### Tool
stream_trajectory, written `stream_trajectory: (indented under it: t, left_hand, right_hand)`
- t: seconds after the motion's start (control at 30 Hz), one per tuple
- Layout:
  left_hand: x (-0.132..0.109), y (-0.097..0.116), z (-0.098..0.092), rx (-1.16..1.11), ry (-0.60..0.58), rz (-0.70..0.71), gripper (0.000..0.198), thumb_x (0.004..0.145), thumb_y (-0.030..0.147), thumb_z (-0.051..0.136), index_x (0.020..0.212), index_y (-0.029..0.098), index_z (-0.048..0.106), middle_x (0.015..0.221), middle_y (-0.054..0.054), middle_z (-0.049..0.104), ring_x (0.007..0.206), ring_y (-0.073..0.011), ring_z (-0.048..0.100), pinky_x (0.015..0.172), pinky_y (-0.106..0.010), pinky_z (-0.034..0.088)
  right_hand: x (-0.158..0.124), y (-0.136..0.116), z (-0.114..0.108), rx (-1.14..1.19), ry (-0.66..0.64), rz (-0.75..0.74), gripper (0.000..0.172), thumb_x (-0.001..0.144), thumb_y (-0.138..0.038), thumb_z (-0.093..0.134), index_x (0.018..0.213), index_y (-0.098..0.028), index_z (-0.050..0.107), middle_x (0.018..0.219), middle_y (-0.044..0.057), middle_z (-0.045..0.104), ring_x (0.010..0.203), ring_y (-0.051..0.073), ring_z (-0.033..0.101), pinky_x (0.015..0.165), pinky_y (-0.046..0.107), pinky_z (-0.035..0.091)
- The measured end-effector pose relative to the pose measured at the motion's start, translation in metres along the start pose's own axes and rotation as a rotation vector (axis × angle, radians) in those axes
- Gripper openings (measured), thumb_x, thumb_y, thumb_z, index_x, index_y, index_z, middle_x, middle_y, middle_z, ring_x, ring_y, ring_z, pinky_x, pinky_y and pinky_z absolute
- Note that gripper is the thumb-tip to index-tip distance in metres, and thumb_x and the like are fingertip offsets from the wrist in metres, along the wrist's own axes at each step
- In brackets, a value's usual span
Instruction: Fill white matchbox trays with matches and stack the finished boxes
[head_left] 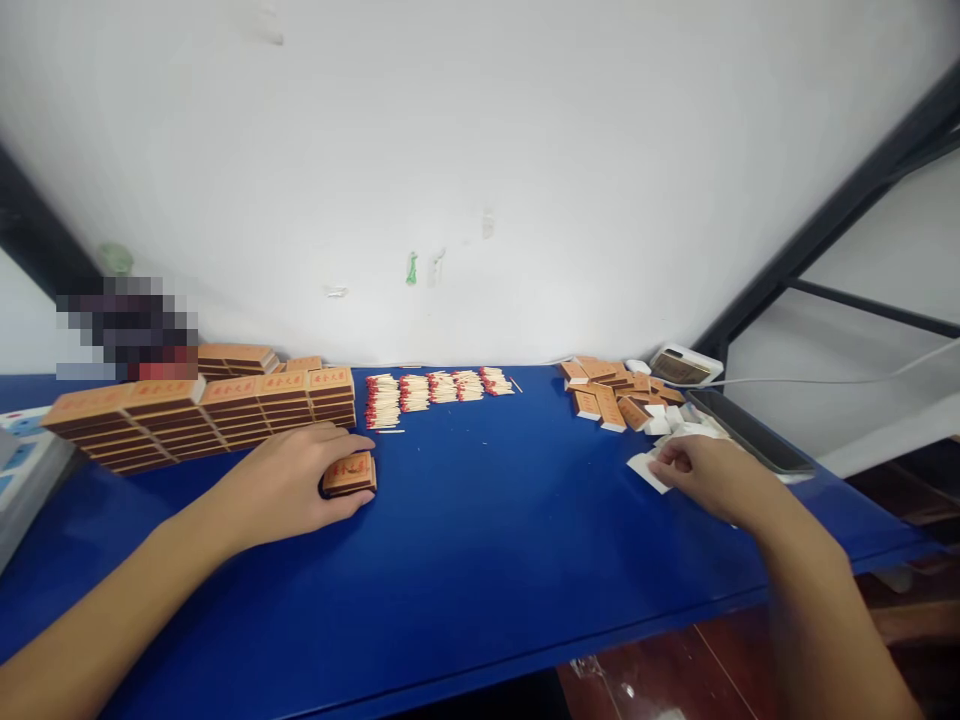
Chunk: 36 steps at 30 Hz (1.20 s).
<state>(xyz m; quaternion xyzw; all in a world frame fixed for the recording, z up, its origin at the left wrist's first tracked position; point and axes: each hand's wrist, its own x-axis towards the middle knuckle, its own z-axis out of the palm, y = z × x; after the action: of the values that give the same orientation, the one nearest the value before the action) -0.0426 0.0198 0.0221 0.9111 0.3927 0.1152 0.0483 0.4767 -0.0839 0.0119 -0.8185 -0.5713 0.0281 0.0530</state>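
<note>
My left hand [289, 485] lies on the blue table [487, 540], its thumb and fingers closed round a small orange matchbox [349, 473]. Just behind it stand stacked rows of the same orange matchboxes [202, 415]. My right hand [709, 475] rests at the right, fingertips pinched on a white inner tray [649, 470] at the edge of a heap of white trays [679, 420]. Bundles of red-tipped matches [435, 392] lie in a row at the back centre.
A loose pile of orange box sleeves [611, 392] sits at the back right. Beyond it are a white device with a cable [684, 366] and a dark phone [750, 432]. A white wall rises behind the table. A printed box [22, 470] sits at the far left.
</note>
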Motion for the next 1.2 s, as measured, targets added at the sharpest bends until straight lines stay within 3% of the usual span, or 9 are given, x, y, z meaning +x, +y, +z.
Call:
stream_trajectory:
  t: [0.17, 0.33, 0.43, 0.57, 0.77, 0.87, 1.0, 1.07, 1.2]
  left_hand:
    - [0.001, -0.003, 0.002, -0.013, -0.009, 0.027, 0.042, 0.093, 0.053, 0.067, 0.125, 0.028, 0.075, 0.116, -0.006, 0.078, 0.107, -0.0304, 0.073, 0.089, -0.04, 0.057]
    - [0.001, 0.0, 0.004, -0.007, 0.0, 0.037, 0.043, 0.096, 0.055, 0.064, 0.126, 0.027, 0.074, 0.114, -0.006, 0.077, 0.105, -0.029, 0.073, 0.089, -0.04, 0.056]
    - [0.0, 0.002, 0.004, -0.009, -0.005, 0.045, 0.042, 0.097, 0.055, 0.063, 0.126, 0.027, 0.073, 0.114, -0.007, 0.076, 0.104, -0.0286, 0.072, 0.087, -0.039, 0.056]
    - [0.0, 0.005, 0.004, -0.01, -0.015, 0.051, 0.039, 0.098, 0.053, 0.063, 0.123, 0.026, 0.073, 0.113, -0.007, 0.076, 0.102, -0.0282, 0.072, 0.085, -0.039, 0.056]
    - [0.0, 0.009, 0.002, -0.014, -0.038, 0.043, 0.03, 0.095, 0.048, 0.066, 0.113, 0.026, 0.074, 0.107, -0.005, 0.076, 0.098, -0.0261, 0.072, 0.086, -0.038, 0.055]
    - [0.0, 0.01, 0.001, -0.017, -0.042, 0.044, 0.028, 0.095, 0.047, 0.066, 0.112, 0.026, 0.074, 0.108, -0.006, 0.076, 0.098, -0.0259, 0.071, 0.086, -0.038, 0.055]
    - [-0.001, 0.009, -0.001, 0.001, -0.054, 0.033, 0.028, 0.093, 0.041, 0.064, 0.113, 0.025, 0.074, 0.104, -0.006, 0.076, 0.095, -0.0263, 0.071, 0.084, -0.039, 0.054]
    - [-0.001, 0.007, -0.003, 0.019, -0.057, 0.033, 0.028, 0.091, 0.038, 0.062, 0.113, 0.024, 0.074, 0.102, -0.006, 0.076, 0.094, -0.027, 0.071, 0.083, -0.04, 0.054]
    - [-0.001, 0.004, -0.007, 0.054, -0.03, 0.024, 0.027, 0.086, 0.034, 0.063, 0.107, 0.024, 0.076, 0.101, -0.007, 0.077, 0.092, -0.0284, 0.071, 0.081, -0.04, 0.054]
  right_hand:
    - [0.001, -0.075, -0.02, 0.07, -0.03, -0.228, 0.02, 0.095, -0.035, 0.062, 0.08, -0.022, 0.068, 0.071, 0.003, 0.07, 0.065, 0.02, 0.062, 0.06, 0.032, 0.039]
    - [0.032, -0.17, -0.026, -0.004, -0.174, -0.41, 0.008, 0.092, -0.022, 0.07, 0.084, -0.021, 0.068, 0.088, 0.005, 0.075, 0.076, 0.018, 0.064, 0.063, 0.028, 0.035]
    - [0.051, -0.203, -0.021, 0.005, -0.244, -0.48, 0.01, 0.087, -0.022, 0.078, 0.081, -0.021, 0.07, 0.091, 0.004, 0.076, 0.077, 0.017, 0.064, 0.062, 0.028, 0.036]
    - [0.063, -0.208, -0.014, 0.026, -0.274, -0.468, 0.012, 0.082, -0.021, 0.082, 0.081, -0.021, 0.07, 0.089, 0.003, 0.076, 0.074, 0.017, 0.065, 0.06, 0.028, 0.036]
    - [0.069, -0.166, -0.016, 0.092, -0.255, -0.408, 0.014, 0.088, -0.03, 0.078, 0.082, -0.02, 0.07, 0.082, 0.002, 0.074, 0.071, 0.016, 0.064, 0.058, 0.027, 0.038]
    - [0.068, -0.157, -0.022, 0.146, -0.16, -0.407, 0.018, 0.089, -0.035, 0.077, 0.081, -0.021, 0.069, 0.076, 0.0, 0.071, 0.067, 0.016, 0.06, 0.057, 0.027, 0.037]
    - [0.043, -0.183, -0.021, 0.322, -0.019, -0.496, 0.018, 0.092, -0.035, 0.076, 0.083, -0.022, 0.069, 0.073, -0.001, 0.069, 0.066, 0.015, 0.059, 0.059, 0.027, 0.037]
    - [0.022, -0.206, -0.012, 0.424, -0.11, -0.651, 0.015, 0.094, -0.029, 0.074, 0.083, -0.021, 0.069, 0.076, -0.001, 0.07, 0.068, 0.015, 0.06, 0.063, 0.026, 0.039]
    - [-0.016, -0.244, 0.008, 0.344, -0.225, -0.85, 0.013, 0.094, -0.023, 0.078, 0.085, -0.02, 0.068, 0.082, 0.0, 0.069, 0.071, 0.014, 0.057, 0.066, 0.027, 0.035]
